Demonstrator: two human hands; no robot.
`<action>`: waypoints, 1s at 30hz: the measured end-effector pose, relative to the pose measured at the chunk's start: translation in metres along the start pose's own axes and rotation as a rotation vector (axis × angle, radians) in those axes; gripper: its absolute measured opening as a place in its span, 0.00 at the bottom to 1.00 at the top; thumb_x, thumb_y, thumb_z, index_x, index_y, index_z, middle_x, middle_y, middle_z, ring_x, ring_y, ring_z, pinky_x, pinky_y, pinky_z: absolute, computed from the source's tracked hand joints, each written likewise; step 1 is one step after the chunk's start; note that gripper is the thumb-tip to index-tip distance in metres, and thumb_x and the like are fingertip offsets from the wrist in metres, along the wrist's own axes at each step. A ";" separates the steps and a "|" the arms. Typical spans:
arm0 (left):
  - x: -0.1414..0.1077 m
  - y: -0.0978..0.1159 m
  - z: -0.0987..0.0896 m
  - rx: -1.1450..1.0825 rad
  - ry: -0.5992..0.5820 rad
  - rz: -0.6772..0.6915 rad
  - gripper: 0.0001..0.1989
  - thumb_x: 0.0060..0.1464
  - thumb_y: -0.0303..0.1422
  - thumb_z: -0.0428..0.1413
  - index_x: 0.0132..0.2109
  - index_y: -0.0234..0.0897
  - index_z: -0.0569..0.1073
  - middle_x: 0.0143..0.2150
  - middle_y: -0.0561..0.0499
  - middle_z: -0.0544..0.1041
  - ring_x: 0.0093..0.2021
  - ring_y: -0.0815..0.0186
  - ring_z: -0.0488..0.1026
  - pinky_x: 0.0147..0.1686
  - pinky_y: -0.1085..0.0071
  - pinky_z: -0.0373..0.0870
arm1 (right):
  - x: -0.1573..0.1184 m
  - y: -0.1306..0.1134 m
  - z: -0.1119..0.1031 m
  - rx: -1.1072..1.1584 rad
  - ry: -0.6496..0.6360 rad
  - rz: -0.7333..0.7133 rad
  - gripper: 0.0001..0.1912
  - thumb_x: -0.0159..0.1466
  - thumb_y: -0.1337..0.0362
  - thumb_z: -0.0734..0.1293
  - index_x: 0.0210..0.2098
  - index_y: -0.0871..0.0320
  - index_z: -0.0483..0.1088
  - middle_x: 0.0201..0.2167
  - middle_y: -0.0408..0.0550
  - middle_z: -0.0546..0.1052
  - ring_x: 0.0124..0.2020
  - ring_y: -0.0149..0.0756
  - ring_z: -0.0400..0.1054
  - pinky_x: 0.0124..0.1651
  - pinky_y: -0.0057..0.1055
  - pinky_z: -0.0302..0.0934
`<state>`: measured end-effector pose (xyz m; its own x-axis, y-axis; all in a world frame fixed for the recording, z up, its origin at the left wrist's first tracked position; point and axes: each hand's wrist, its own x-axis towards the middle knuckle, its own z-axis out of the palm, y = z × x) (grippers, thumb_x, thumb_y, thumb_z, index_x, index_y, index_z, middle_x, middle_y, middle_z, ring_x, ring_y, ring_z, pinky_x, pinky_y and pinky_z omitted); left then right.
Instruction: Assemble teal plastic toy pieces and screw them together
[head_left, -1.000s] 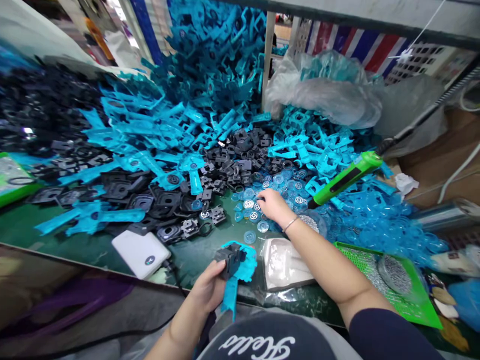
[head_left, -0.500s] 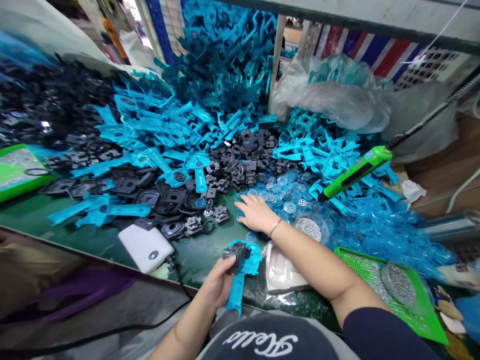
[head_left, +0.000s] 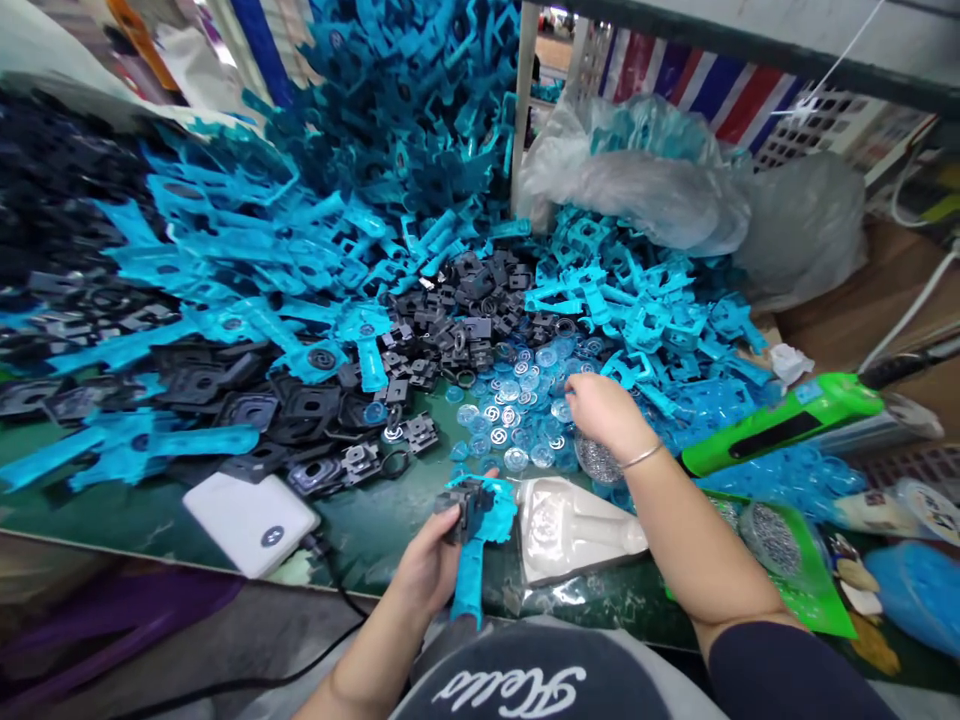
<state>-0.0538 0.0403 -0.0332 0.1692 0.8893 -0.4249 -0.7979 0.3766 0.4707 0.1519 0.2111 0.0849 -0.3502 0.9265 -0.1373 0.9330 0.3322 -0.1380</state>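
Observation:
My left hand (head_left: 431, 565) is closed around a bright blue plastic part (head_left: 471, 575) with a long arm pointing down. A black plastic piece (head_left: 461, 503) sits against that part, under my thumb. My right hand (head_left: 609, 412) is over the right side of the scattered clear blue discs (head_left: 517, 405), several with silver swirls. Its fingers are curled together, and whatever they hold is hidden. Just below it, a round dish of small metal pieces (head_left: 598, 460) is partly covered by the hand. A pale plastic-wrapped block (head_left: 562, 530) with a shaped hollow lies between my forearms.
A green electric screwdriver (head_left: 784, 425) hangs over the right forearm side. Heaps of blue parts (head_left: 247, 225) and black pieces (head_left: 472, 300) fill the back. A white power bank (head_left: 251, 520) with a cable lies left. A green tray (head_left: 814, 590) sits at the right.
My right hand has moved right, from the left edge of the discs to beside the metal-piece dish, its fingers now curled. The screwdriver has shifted right. My left hand keeps its hold.

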 end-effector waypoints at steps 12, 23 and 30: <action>0.015 0.005 0.011 0.009 0.119 0.021 0.15 0.47 0.37 0.66 0.43 0.35 0.84 0.50 0.42 0.85 0.62 0.44 0.74 0.67 0.50 0.65 | -0.155 0.091 -0.024 0.368 -0.226 0.099 0.08 0.65 0.66 0.67 0.34 0.53 0.80 0.34 0.46 0.84 0.33 0.38 0.78 0.37 0.33 0.68; 0.028 0.012 0.048 0.147 0.461 0.196 0.04 0.47 0.29 0.61 0.32 0.41 0.81 0.34 0.54 0.86 0.56 0.54 0.79 0.63 0.59 0.72 | -0.105 0.146 0.027 0.100 -0.147 0.176 0.10 0.66 0.67 0.68 0.43 0.54 0.82 0.46 0.49 0.81 0.50 0.38 0.74 0.55 0.32 0.64; 0.003 0.005 0.067 0.151 0.216 0.155 0.17 0.44 0.38 0.66 0.42 0.37 0.83 0.51 0.43 0.84 0.65 0.41 0.70 0.66 0.47 0.67 | -0.110 0.098 0.041 -0.130 -0.098 0.235 0.17 0.62 0.58 0.72 0.42 0.66 0.80 0.49 0.67 0.76 0.54 0.60 0.68 0.56 0.50 0.60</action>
<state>-0.0187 0.0619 0.0199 -0.0874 0.8694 -0.4863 -0.7068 0.2899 0.6454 0.2783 0.1342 0.0460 -0.1231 0.9615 -0.2458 0.9901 0.1357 0.0350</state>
